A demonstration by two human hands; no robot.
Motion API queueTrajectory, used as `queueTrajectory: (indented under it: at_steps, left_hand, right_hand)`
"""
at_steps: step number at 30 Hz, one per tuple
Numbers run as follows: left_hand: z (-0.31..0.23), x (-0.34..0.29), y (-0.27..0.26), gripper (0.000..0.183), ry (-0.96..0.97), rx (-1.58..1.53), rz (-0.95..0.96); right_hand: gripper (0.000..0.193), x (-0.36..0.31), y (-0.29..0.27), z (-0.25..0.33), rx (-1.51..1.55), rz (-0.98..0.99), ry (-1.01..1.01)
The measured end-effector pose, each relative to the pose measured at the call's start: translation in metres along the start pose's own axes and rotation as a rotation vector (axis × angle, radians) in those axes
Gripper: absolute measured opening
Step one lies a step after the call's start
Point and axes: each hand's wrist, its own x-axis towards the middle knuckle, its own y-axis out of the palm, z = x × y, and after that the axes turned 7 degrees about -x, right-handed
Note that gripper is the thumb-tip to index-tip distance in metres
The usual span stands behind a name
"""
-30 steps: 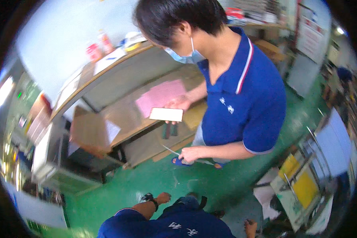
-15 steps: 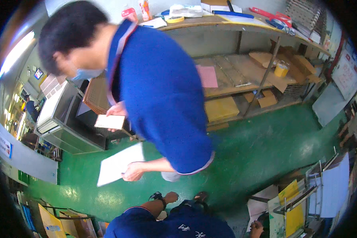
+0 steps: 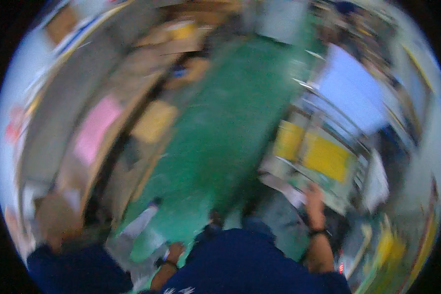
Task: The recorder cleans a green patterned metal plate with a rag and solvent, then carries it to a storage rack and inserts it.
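Observation:
Motion smears the picture. My right hand (image 3: 314, 198), with a dark band at the wrist, reaches forward at the right. It is at the near edge of a pale green board (image 3: 336, 198) in a rack; whether it grips the board or only overlaps it in view, I cannot tell. Behind that board stand yellow panels (image 3: 326, 157). My left hand (image 3: 175, 252) hangs low beside my body, near the other person's legs, a dark watch on its wrist. Nothing shows in it, but blur hides how its fingers lie.
A co-worker in a navy shirt (image 3: 78, 269) is close at my left. Beyond runs a long shelf bench (image 3: 117, 127) with a pink sheet (image 3: 98, 128) and a yellow roll (image 3: 182, 29). A large pale blue sheet (image 3: 350, 90) stands in the metal rack (image 3: 331, 115). Green floor (image 3: 215, 127) lies between.
My view has swung right, bringing the racks forward and shifting the co-worker to the lower left. My right hand, formerly at the lower right edge, is now farther into view by the boards.

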Motion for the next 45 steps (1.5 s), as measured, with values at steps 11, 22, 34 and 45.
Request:
queueTrajectory:
  at_steps: [11, 22, 34, 45]
  left_hand:
    - [-0.173, 0.007, -0.062, 0.029, -0.602, -0.936, -0.397]
    - [-0.148, -0.051, 0.054, 0.026, -0.518, -0.301, -0.038]
    - [-0.041, 0.0, -0.024, 0.036, -0.796, -1.212, -0.273]
    - [0.114, -0.047, -0.048, 0.032, -0.831, -1.676, -0.771]
  right_hand:
    - [0.026, 0.142, -0.1, -0.144, -1.014, -0.093, -0.855]
    - [0.025, 0.166, -0.111, -0.133, -1.396, 0.169, -0.725]
    - [0.026, 0.065, 0.024, -0.044, -1.24, 0.428, -0.659]
    - [0.033, 0.023, 0.246, 0.118, -1.164, 0.654, -0.741]
